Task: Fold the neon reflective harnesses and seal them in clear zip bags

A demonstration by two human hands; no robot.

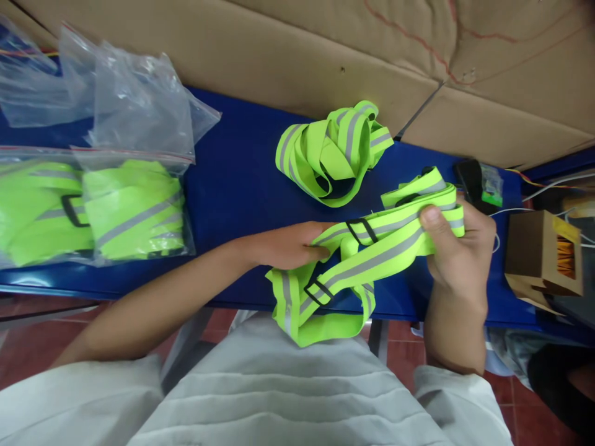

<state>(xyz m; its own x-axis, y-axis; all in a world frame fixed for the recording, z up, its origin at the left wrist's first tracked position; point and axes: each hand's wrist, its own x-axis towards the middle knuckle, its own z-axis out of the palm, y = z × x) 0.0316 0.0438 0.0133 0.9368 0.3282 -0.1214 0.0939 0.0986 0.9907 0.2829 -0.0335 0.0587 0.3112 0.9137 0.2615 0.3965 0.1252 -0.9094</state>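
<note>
Between my hands is a neon yellow-green reflective strap harness (381, 254) with grey stripes and black slide buckles. My right hand (460, 248) is closed on its folded end, thumb on top. At the other side my left hand (309, 244) grips part of the strap, its fingertips partly hidden behind the webbing. A loose loop sags below, over the front edge of the blue table (237, 179). Beyond the hands lies a second bundle of the same reflective strap (334, 152), loosely coiled on the table.
At the left lie clear zip bags with green straps inside (134, 210), and clear bags without straps (139, 99) behind them. Cardboard boxes (297, 49) line the back. On the right are a black object (469, 179), a small open carton (534, 248) and white cables.
</note>
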